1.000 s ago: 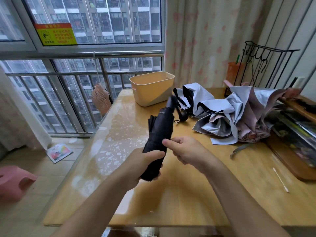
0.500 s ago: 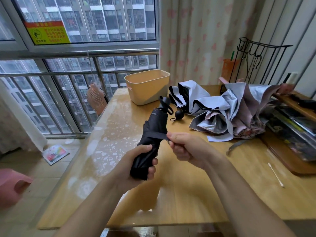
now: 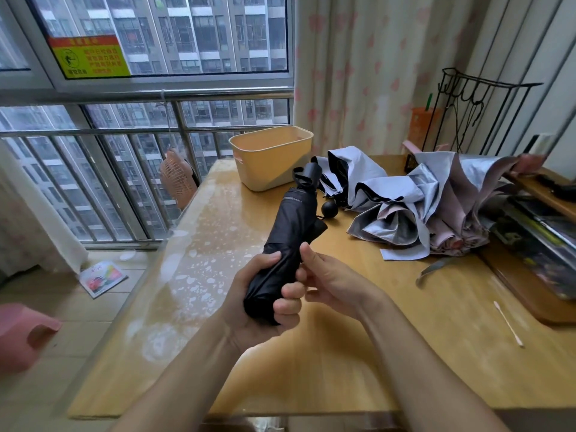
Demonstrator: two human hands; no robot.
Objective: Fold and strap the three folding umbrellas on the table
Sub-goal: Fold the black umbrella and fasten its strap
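A folded black umbrella (image 3: 290,232) is held tilted above the wooden table (image 3: 358,353), handle end pointing away. My left hand (image 3: 265,297) grips its lower end. My right hand (image 3: 327,282) presses its thumb and fingers against the umbrella's side, at the wrapped canopy. Behind it, a light blue umbrella with black lining (image 3: 352,179) and a silver-and-pink umbrella (image 3: 442,210) lie loose and unfolded on the table. A black round handle knob (image 3: 329,209) rests beside them.
A yellow plastic basket (image 3: 271,157) stands at the table's far side. A wooden tray with clutter (image 3: 536,244) lines the right edge, with a black wire rack (image 3: 477,110) behind. A cotton swab (image 3: 508,322) lies near right. A pink stool (image 3: 21,332) sits on the floor at left.
The strap that my right hand pulled out sideways is now drawn around the black umbrella, and my right hand has closed in against its side. The umbrella stays in my left hand.
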